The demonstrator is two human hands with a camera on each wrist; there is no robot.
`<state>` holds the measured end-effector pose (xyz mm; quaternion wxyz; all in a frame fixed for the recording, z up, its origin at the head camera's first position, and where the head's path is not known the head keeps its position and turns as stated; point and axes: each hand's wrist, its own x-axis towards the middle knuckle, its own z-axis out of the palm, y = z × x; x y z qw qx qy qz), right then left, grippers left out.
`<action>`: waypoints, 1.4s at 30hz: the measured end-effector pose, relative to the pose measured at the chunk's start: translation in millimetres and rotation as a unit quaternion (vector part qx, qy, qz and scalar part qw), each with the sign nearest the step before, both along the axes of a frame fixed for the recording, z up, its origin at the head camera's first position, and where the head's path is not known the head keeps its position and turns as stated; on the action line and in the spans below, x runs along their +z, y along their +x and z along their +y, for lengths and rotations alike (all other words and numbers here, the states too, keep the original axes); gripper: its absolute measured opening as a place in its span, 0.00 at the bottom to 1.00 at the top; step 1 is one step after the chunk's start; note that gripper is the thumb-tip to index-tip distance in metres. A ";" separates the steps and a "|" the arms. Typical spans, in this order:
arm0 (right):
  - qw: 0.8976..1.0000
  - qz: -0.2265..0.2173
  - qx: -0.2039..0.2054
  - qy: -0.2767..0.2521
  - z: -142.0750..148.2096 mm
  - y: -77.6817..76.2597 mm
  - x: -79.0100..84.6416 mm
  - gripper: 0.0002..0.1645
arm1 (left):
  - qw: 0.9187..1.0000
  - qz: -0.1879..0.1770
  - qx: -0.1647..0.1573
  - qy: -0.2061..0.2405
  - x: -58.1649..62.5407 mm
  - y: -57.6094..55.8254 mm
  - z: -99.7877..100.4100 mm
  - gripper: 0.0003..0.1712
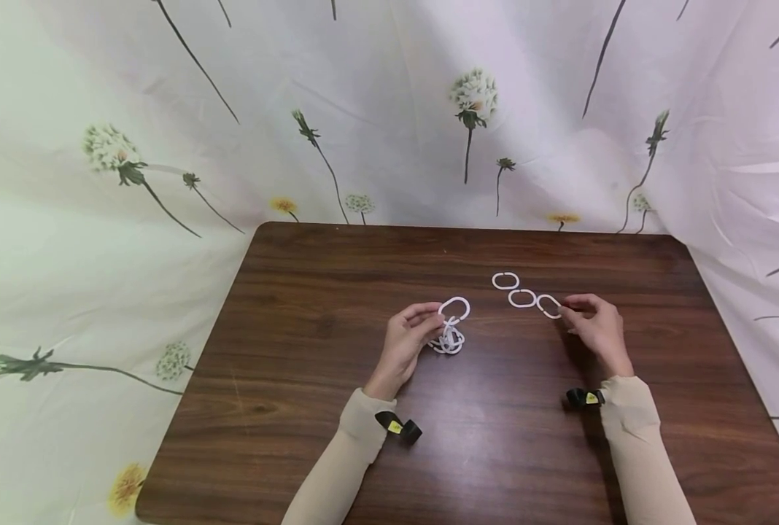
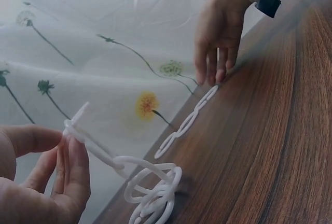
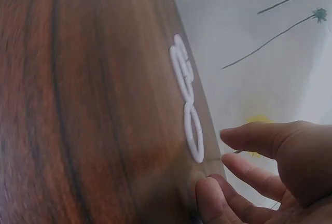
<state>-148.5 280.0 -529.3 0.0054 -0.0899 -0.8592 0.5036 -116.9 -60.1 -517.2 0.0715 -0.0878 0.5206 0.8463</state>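
Observation:
My left hand [image 1: 404, 339] pinches a white plastic chain link [image 1: 456, 298] between thumb and fingertips. From it hangs a bunch of joined white links [image 1: 451, 340], gathered at or just above the table; the left wrist view shows them looped together in a clump [image 2: 178, 175]. To the right, separate white oval links lie in a slanting row: a far one [image 1: 505, 274], a middle one [image 1: 522, 305] and a near one [image 1: 543, 297]. Beside the near link is my right hand [image 1: 596, 328], its thumb and fingers apart in the right wrist view, with nothing between them.
The links lie on a dark brown wood-grain table [image 1: 284, 364] with rounded corners. A white cloth [image 1: 389, 146] printed with flowers hangs behind and at both sides. Each wrist wears a black strap [image 1: 399, 426] with a small camera.

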 end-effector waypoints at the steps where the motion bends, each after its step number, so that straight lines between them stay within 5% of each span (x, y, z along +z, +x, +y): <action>1: 1.000 -0.001 -0.001 0.010 0.4 0.6 -0.5 0.23 | 1.000 -0.001 0.001 -0.001 0.4 0.4 0.0 0.16; 42: 0.994 0.021 -0.015 0.104 -6.6 -6.4 -8.1 0.27 | 1.000 -0.001 0.025 0.007 -0.6 2.2 0.7 0.12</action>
